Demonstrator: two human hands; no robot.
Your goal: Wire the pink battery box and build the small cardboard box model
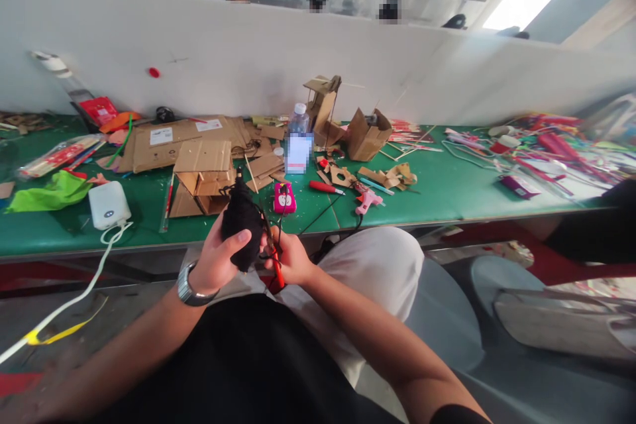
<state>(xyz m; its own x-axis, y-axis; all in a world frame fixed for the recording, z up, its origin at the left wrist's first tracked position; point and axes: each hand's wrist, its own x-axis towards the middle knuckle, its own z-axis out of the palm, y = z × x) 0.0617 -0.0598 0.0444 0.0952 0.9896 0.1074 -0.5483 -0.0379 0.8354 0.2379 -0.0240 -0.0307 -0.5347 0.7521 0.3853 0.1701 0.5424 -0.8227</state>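
Has a white power bank [108,205] toward the left of the counter's [50,232] front edge, then a cardboard box [203,162]. Over that edge, clasps a black yarn bundle [242,228] in the left hand [217,258], fingers curled; beside it, grips a red-handled tool [278,270] in the right hand [294,260].

one left hand [218,255], one right hand [293,258], one black bundle [241,228], one held red-handled tool [277,269], one wristwatch [191,287], one capped bottle [299,122], one pink glue gun [368,201], one white power bank [108,204]
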